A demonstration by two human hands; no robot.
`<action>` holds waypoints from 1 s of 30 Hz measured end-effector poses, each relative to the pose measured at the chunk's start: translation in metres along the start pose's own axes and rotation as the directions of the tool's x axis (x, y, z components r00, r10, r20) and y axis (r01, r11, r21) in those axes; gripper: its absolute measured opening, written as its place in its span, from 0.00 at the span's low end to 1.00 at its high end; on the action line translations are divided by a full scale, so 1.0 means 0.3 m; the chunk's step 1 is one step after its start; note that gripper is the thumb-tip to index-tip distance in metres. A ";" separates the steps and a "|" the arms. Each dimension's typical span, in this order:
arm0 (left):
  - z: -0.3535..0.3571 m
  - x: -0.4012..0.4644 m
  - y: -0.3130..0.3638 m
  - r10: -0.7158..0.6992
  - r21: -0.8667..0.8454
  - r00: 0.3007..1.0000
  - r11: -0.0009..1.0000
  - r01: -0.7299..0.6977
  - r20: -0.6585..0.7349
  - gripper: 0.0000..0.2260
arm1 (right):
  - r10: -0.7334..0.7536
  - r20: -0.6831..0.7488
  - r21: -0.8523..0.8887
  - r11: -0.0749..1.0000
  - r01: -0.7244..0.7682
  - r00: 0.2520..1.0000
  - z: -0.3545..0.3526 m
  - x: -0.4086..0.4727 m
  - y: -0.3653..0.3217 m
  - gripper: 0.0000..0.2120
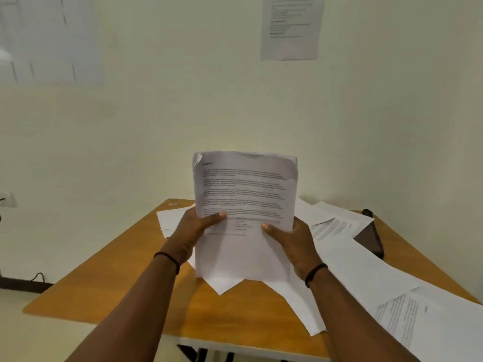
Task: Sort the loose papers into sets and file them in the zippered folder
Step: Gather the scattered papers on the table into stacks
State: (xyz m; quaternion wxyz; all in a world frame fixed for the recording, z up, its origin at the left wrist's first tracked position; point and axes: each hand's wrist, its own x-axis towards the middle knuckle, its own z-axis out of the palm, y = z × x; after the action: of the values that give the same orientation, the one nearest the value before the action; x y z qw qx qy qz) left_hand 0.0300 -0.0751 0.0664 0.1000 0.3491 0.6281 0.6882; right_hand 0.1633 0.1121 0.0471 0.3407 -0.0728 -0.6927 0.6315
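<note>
Left hand [194,228] and right hand [290,239]: both clasped on upright paper stack [245,194]. Counter [125,278]: loose sheets [366,270] scattered right; dark zippered folder [371,239] partly covered.

The landmark is the orange-brown wooden table [125,278], standing against a pale wall. Above its middle, a bundle of printed white paper sheets [245,194] is held upright, clear of the tabletop, gripped at its left edge by the left hand [194,228] and at its right edge by the right hand [294,239]. Loose white sheets [366,270] lie spread over the table's right half, overlapping one another out to the near right corner. More flat white sheets [170,218] lie toward the far left, behind the left hand. A dark flat zippered folder [369,239] lies at the table's far right edge, partly under the loose sheets. A white printed notice [291,27] hangs on the wall above the table.
</note>
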 end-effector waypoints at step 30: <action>-0.587 -0.322 -0.174 -0.088 0.628 0.678 0.307 0.715 -0.730 0.15 | 0.217 0.168 -0.728 0.685 -0.028 0.962 0.718 -0.084 0.214 0.04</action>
State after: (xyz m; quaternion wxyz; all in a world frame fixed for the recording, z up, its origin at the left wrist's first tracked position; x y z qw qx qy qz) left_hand -0.0212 -0.2608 -0.0109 -0.1120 -0.0592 0.9559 0.2650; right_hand 0.0398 -0.0668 -0.0153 0.1553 -0.1696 -0.9136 0.3355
